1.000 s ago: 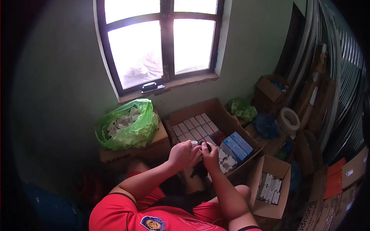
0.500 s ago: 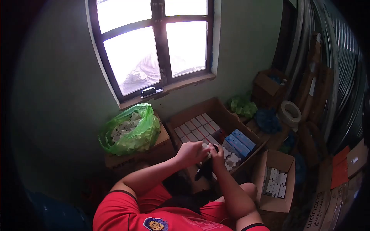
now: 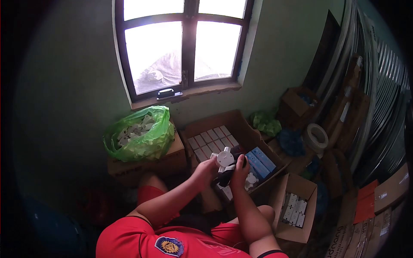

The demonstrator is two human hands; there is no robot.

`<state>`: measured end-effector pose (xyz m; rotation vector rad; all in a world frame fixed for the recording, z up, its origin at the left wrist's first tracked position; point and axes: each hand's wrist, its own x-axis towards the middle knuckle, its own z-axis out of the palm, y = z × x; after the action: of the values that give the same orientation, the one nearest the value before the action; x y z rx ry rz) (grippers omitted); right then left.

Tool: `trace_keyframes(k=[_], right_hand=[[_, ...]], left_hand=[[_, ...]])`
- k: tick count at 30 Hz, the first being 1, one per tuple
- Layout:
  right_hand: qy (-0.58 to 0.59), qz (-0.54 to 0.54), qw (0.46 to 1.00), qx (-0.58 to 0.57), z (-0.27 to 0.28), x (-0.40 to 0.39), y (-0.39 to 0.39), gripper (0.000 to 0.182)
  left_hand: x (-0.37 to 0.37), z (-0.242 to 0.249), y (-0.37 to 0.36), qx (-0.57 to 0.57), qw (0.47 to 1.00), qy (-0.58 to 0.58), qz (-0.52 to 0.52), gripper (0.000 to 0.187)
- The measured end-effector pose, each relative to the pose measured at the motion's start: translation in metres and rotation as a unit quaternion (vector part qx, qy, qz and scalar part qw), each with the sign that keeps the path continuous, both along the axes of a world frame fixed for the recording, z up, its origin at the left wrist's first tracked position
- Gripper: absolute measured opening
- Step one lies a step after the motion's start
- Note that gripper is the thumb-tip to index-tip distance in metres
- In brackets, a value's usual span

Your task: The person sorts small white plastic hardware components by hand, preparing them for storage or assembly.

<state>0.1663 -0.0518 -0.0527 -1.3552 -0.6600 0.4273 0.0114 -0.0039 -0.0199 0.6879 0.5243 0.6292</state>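
My left hand (image 3: 205, 171) grips the side of a round white fitting (image 3: 225, 159) with short stubs, held above the large open carton. Close on its right, my right hand (image 3: 240, 171) is closed round a black object (image 3: 225, 175), with the thumb on top; what exactly the object is cannot be made out. Behind and below the hands, the large carton (image 3: 243, 122) holds rows of small white boxes (image 3: 211, 138), blue boxes (image 3: 260, 162) and more white round fittings (image 3: 251, 180).
A green bag (image 3: 159, 139) of white fittings sits on a carton (image 3: 146, 167) at the left. A smaller open carton (image 3: 297, 234) with white-faced rectangular pieces (image 3: 294, 210) is at the right. Behind stand a tape roll (image 3: 316, 137), blue bag (image 3: 291, 142) and box (image 3: 297, 105).
The view has shifted. The white fitting, mostly covered by my fingers before, now shows its round face between my hands, and my left hand has moved to its side.
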Motion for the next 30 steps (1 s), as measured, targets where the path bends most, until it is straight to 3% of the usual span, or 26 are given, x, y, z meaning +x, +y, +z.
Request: trace_keyframes(k=[2,6,8,9,11,13,14,15,17,18,21,25,26,30], right_hand=[[0.066,0.039,0.997,0.03,0.0,0.004,0.002,0.056],[0.219,0.108,0.96,0.139,0.013,0.005,-0.005,0.054],[0.292,0.134,0.925,0.201,0.022,0.017,-0.009,0.052],[0.389,0.151,0.879,0.231,0.029,0.024,-0.01,0.061],[0.369,0.237,0.872,0.218,0.058,0.02,-0.028,0.069],[0.127,0.294,0.932,0.169,0.05,0.013,-0.02,0.078],[-0.005,0.354,0.923,0.15,0.047,0.01,-0.022,0.073],[-0.169,0.312,0.926,0.128,0.056,0.004,-0.023,0.058],[-0.242,0.284,0.922,0.105,0.065,-0.002,-0.028,0.045],[-0.265,0.273,0.917,0.12,0.067,-0.001,-0.028,0.045],[-0.313,0.244,0.906,0.146,0.072,0.001,-0.031,0.049],[-0.342,0.236,0.899,0.138,0.07,0.001,-0.034,0.058],[-0.352,0.237,0.895,0.135,0.068,0.003,-0.034,0.06],[-0.208,0.257,0.943,0.042,0.063,-0.006,-0.032,0.058]], left_hand=[[0.016,-0.022,-0.007,0.094,0.991,0.026,0.095,0.039],[0.012,-0.01,0.008,0.104,0.986,-0.043,0.123,0.035],[0.008,-0.004,0.015,0.1,0.983,-0.045,0.147,0.037],[-0.001,0.011,0.011,0.097,0.984,-0.014,0.149,0.038],[-0.006,0.015,0.011,0.107,0.99,0.032,0.084,0.036],[-0.004,0.021,0.001,0.101,0.991,0.087,0.026,0.034],[0.001,0.002,0.007,0.137,0.986,0.096,0.017,0.035],[-0.001,-0.002,0.009,0.136,0.986,0.09,0.022,0.032],[-0.006,0.0,0.016,0.055,0.995,0.088,-0.001,0.027],[-0.006,0.01,0.013,-0.029,0.996,0.083,-0.004,0.028],[-0.011,0.026,0.012,-0.127,0.99,0.017,-0.065,0.029],[-0.015,0.026,0.021,-0.141,0.979,-0.061,-0.134,0.03],[-0.014,0.027,0.018,-0.145,0.984,-0.028,-0.101,0.03],[-0.012,0.021,0.024,-0.004,0.995,0.1,-0.022,0.031]])
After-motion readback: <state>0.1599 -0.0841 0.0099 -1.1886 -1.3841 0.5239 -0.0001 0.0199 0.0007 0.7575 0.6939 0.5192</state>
